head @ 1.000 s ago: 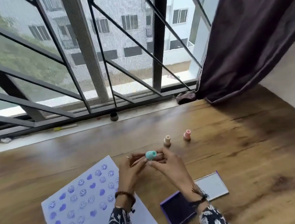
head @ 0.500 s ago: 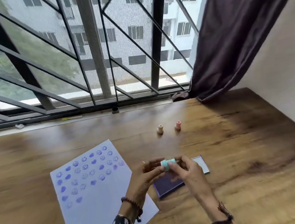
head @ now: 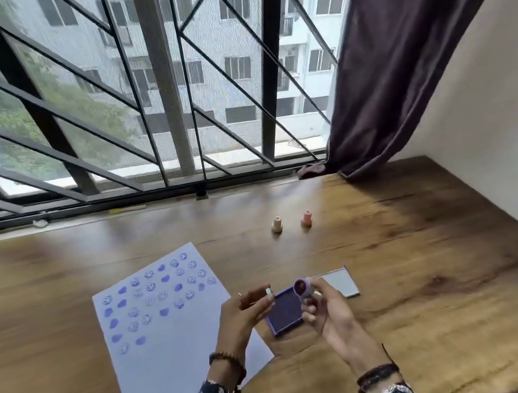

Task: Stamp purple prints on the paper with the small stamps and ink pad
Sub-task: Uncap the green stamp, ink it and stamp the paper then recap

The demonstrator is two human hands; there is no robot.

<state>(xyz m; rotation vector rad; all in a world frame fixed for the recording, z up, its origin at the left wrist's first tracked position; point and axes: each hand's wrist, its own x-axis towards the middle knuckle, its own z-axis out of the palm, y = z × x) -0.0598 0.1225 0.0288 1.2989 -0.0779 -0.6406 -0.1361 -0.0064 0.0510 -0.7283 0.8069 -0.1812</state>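
The right hand [head: 325,310] pinches a small stamp [head: 303,287] at its fingertips, the body of the stamp hidden inside the closed fingers and its round purple-inked face tipped up and to the left, above the near hand rather than the paper. The left hand [head: 244,314] is closed on a small teal cap [head: 267,291], gripped between thumb and fingertips, just left of the stamp and apart from it. Both hands hover over the near middle of the wooden table [head: 423,274]. Directly beneath and between them lies the open ink pad [head: 283,312], its dark purple surface showing, with its pale lid [head: 338,283] folded flat to the right and partly hidden behind the right hand. To the left of the pad, touching or just beside its near corner, lies the white paper [head: 172,354], angled on the table, its far half covered in rows of purple smiley and blob prints [head: 152,294] and its near half bare. Farther away, well apart from the hands, a cream stamp [head: 276,224] and a pink stamp [head: 306,218] stand upright side by side. Beyond them runs a barred window [head: 173,92], with a dark curtain [head: 396,48] hanging at the far right.
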